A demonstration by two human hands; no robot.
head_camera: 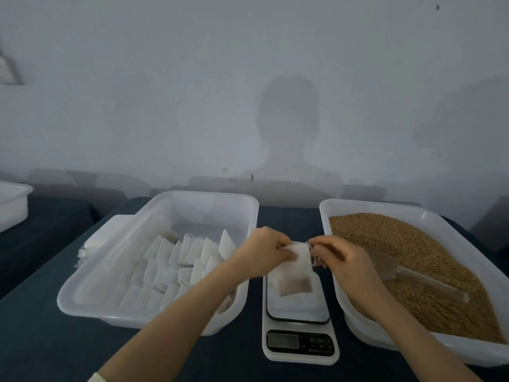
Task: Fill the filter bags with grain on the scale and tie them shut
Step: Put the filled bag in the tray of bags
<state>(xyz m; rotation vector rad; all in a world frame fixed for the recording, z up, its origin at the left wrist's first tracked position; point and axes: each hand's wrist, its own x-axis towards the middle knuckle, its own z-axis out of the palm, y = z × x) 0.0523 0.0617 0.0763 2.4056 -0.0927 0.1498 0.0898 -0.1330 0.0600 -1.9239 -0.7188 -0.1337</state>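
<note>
The bag point(296, 267) is white and translucent, with brown grain point(297, 286) visible in its lower half. It hangs tilted over the scale point(298, 308) platform; contact cannot be determined. The left hand point(264, 255) pinches its gathered neck, the right hand point(343, 264) its string point(314, 257). Loose grain point(407, 244) fills the right tub point(385, 208). More bags point(176, 260) lie rowed in the left tub point(209, 194).

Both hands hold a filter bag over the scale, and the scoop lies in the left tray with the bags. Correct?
No. The head view shows the scoop on the grain in the right tray, not the left. The left hand and right hand do hold the filter bag over the scale.
</note>
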